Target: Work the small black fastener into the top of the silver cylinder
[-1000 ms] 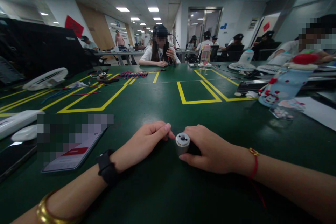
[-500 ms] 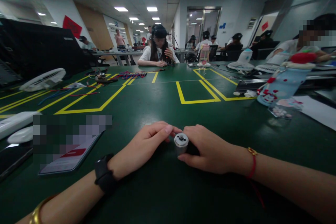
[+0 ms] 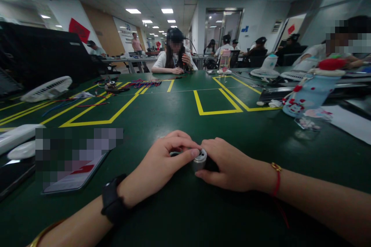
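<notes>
Small metal cylinder (image 3: 199, 159): held upright on green table (image 3: 185, 123), near edge, centre. Right hand (image 3: 232, 164) wrapped round body, apparently to steady it. Left hand (image 3: 164, 162) pinched narrow, fingertip (image 3: 194, 153) pressed on top face; small ring (image 3: 174, 154) seen beneath fingers. Phone (image 3: 78, 173) laid well left.

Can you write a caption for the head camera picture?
Two hands, left hand and right hand, meet around a small metal cylinder on a green table.
</notes>
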`<action>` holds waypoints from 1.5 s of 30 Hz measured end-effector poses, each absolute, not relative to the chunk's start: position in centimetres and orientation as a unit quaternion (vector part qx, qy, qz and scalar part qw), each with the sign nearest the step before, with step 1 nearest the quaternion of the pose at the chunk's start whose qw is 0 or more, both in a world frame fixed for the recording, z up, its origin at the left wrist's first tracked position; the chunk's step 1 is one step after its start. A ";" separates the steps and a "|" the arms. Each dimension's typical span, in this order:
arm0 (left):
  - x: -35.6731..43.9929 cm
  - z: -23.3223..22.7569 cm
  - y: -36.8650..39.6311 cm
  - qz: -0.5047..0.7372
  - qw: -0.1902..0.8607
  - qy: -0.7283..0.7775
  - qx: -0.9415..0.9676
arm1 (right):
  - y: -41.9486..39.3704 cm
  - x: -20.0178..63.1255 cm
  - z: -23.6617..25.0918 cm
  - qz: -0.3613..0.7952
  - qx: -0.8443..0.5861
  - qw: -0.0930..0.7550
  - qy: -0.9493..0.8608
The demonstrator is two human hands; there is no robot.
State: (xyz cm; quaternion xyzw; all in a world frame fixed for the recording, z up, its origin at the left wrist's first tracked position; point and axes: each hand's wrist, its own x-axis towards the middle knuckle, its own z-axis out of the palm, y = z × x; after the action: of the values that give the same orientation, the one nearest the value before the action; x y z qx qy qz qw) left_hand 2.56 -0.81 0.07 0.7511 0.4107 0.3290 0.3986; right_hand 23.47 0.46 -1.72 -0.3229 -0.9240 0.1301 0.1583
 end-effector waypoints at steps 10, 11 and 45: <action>2.4 0.2 -0.8 0.386 0.468 0.408 0.682 | 0.5 23.5 -1.6 0.141 -0.314 0.156 -0.926; 2.2 0.3 -0.8 0.389 0.466 0.412 0.679 | 0.5 23.5 -1.6 0.145 -0.312 0.156 -0.926; -0.3 0.0 0.5 0.133 0.180 0.366 0.903 | 0.5 23.5 -1.6 0.143 -0.323 0.150 -0.923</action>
State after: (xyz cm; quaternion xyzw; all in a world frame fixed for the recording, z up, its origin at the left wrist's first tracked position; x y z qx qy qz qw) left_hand -0.32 0.46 -0.03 0.9034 0.3660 0.1326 0.1800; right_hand 23.48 0.54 -1.65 -0.3232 -0.9233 0.1432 0.1500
